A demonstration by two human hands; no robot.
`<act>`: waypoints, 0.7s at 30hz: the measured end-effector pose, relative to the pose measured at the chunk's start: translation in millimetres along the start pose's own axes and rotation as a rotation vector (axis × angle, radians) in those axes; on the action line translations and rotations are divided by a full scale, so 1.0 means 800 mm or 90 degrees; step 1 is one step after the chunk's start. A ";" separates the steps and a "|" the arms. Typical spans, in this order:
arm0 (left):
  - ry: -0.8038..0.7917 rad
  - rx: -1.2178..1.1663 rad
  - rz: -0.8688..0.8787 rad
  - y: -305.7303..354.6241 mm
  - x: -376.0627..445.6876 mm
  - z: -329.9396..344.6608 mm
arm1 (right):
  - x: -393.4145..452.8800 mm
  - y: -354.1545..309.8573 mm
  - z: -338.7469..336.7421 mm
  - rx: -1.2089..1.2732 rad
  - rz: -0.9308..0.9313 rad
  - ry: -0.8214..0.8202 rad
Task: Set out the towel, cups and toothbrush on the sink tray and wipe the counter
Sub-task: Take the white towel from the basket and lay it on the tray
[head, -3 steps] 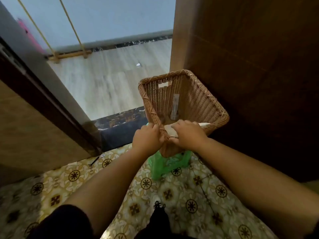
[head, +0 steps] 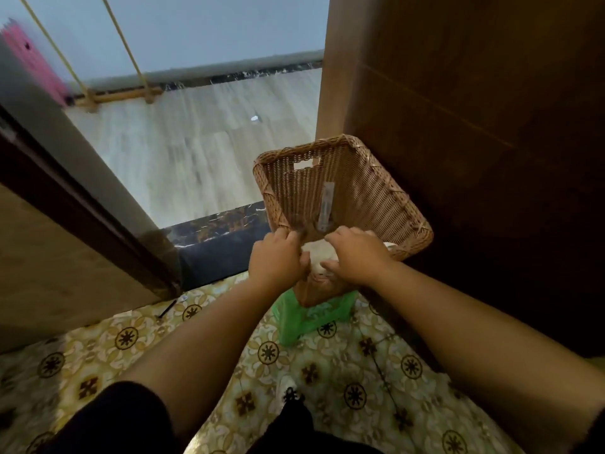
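Head view: a woven basket (head: pixel 360 198) sits tilted on a green stool (head: pixel 314 317), just past centre toward 1 o'clock, against a dark wooden door (head: pixel 474 126). At the basket's near rim both hands meet over a pale folded towel (head: pixel 319 257). The left hand (head: pixel 278 257) has its fingers curled together on the towel's left edge at the basket rim. The right hand (head: pixel 357 253) lies over the towel from the right, fingers bent down onto it; whether they pinch the cloth cannot be told. Inside the basket, toward 12 o'clock from the hands, a slim pale packet (head: pixel 325 204) leans on the woven wall; it may be the toothbrush, but it is too blurred to tell. Patterned floor tiles (head: pixel 327 371) fill the 6 o'clock area. A pink broom head (head: pixel 32 60) shows at 10 o'clock.
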State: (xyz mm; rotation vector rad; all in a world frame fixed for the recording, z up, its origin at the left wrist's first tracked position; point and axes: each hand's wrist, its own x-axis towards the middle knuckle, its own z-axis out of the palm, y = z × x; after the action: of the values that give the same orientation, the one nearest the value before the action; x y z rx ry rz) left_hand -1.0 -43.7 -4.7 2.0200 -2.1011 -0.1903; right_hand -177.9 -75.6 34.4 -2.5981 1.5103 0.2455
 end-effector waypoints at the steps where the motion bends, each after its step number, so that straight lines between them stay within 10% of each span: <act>1: -0.004 0.001 -0.007 -0.001 0.015 0.002 | 0.013 0.010 -0.001 0.007 0.001 -0.014; 21: -0.021 -0.514 -0.522 0.012 0.073 0.082 | 0.326 0.118 0.197 0.103 -0.120 -0.412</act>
State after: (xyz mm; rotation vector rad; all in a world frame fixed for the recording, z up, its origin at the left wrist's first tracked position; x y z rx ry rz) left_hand -28.3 -105.5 -61.9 2.1325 -0.8157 -1.0008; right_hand -145.3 -313.9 -175.1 -2.1949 1.0038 0.8098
